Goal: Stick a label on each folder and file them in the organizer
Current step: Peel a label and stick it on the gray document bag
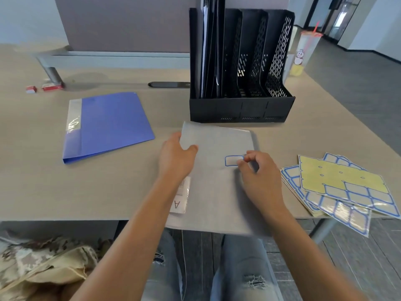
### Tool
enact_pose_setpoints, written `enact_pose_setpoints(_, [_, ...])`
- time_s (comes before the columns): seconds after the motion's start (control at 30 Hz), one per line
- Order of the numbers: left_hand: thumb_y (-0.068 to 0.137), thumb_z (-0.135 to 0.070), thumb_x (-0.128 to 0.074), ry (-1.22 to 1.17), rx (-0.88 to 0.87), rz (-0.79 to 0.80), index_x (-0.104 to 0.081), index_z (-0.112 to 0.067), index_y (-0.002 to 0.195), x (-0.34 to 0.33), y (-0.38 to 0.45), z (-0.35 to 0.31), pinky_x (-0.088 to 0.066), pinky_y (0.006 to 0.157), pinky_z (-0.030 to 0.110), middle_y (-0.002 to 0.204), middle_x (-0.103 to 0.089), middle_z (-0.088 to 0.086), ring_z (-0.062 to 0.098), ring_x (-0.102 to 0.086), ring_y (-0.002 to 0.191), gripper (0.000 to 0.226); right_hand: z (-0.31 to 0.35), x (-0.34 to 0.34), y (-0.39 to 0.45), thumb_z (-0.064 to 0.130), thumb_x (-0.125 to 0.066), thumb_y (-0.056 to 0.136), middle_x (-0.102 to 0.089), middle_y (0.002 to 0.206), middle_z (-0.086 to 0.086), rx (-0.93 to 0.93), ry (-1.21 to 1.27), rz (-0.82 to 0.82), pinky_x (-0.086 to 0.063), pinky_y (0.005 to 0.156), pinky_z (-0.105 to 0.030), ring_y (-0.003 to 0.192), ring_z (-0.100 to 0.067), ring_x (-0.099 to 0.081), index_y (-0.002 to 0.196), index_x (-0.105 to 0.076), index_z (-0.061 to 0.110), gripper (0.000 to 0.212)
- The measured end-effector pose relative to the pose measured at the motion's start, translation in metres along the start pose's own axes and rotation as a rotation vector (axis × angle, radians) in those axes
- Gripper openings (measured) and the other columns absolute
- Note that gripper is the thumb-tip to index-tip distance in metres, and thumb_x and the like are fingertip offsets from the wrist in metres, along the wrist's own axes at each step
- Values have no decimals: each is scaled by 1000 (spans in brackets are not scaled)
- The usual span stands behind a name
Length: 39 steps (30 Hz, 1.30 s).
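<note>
A grey folder point(217, 181) lies flat on the counter point(43, 181) under both hands, its near edge hanging over the counter's front. The left hand point(175, 159) grips the folder's left edge near the far corner — thumb on top of the cover, fingers curled around the edge. The right hand point(259, 172) rests on the folder's right part with fingers bent, thumb and forefinger pinching the right end of a small blue-bordered label point(234, 160). The label lies on the cover between the two hands, just left of the right hand's fingertips; whether it is fully stuck down cannot be told.

A white tag marked with the letter A point(179, 198) sits at the folder's left edge, just beside the left wrist. Right of the right hand, near but apart from the folder, lies a fanned pile of label sheets point(338, 187) — the top sheet is mostly peeled to its yellow backing. Beyond the hands stands a black organizer point(240, 107), with dark folders point(211, 51) upright in its leftmost slot. Left of the left hand, well apart, a blue folder point(112, 124) lies flat on the counter.
</note>
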<state>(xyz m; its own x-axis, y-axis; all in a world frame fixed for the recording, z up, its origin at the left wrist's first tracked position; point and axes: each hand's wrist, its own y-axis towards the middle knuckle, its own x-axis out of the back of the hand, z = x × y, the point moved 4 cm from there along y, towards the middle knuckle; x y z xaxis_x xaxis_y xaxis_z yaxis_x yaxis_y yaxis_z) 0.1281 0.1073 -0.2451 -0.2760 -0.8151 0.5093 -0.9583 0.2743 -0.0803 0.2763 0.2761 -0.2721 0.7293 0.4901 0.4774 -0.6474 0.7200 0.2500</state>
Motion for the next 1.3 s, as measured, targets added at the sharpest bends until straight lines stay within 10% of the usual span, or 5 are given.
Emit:
enact_pose_setpoints(0.17, [91,-21,-69,-319,69,-93,-47,-21,141,6,-1,-4,-56,87,37,123,-61,1,19,-67,100,55,3,4,-3,23,-68,98,-63,121,13,-1,67,10,-33,91,-2,114,-1,-57,93,-67,25,6])
enact_pose_setpoints(0.37, [89,-8,-68,-405,-105,-152,-58,-27,134,20,-22,-19,-52,63,16,108,-70,-8,2,-69,83,50,11,15,1,28,-69,99,-59,130,10,-22,191,-71,-39,111,-35,136,-9,-50,98,-69,27,2])
enact_pose_setpoints(0.67, [91,-4,-64,-454,-449,-316,-54,-36,133,59,-68,-66,-53,81,15,118,-64,-22,0,-62,107,54,84,70,28,23,-67,102,-51,59,25,115,441,-191,-33,60,-21,60,-2,-43,89,-65,23,13])
enact_pose_setpoints(1.17, [92,-12,-69,-264,-779,-562,-42,-18,151,95,-104,-143,-25,111,7,153,-42,-1,12,-37,143,65,153,123,41,17,-69,101,-55,75,3,374,573,-196,-37,66,-24,70,-10,-44,93,-69,14,8])
enact_pose_setpoints(1.3, [93,-11,-59,117,-1097,-479,-60,-20,137,87,-107,-207,-19,125,46,143,-57,-4,14,-45,140,45,155,130,39,15,-70,101,-55,78,-5,399,576,-161,-37,65,-27,72,-15,-43,93,-70,13,8])
